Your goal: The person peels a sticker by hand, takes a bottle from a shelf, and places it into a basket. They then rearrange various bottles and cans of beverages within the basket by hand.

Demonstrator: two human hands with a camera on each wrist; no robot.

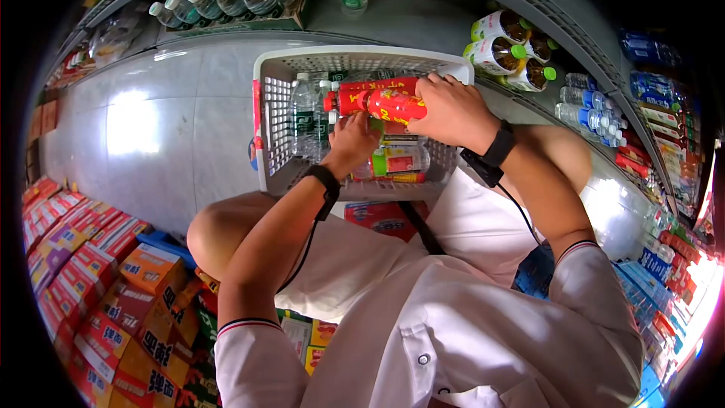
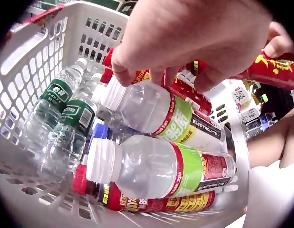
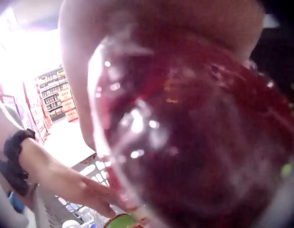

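While the right hand [image 1: 453, 109] curls tightly round a red bottle [image 1: 381, 103] held sideways just above the white basket [image 1: 362, 57], the left hand [image 1: 351, 143] reaches down among the bottles [image 2: 151, 166] lying inside it, fingers [image 2: 128, 57] bent, though whether they grip one cannot be told.

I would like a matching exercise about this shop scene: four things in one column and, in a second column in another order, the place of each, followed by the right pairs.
Things
1. red bottle
2. water bottles with dark green labels
3. white-capped bottles with green and red labels
4. brown bottles with green caps

Places
a. lying on their sides in the middle of the basket, below the left hand
b. outside the basket, to its right
c. in the right hand, above the basket
d. inside the basket, by its left wall

Pairs: 1-c, 2-d, 3-a, 4-b
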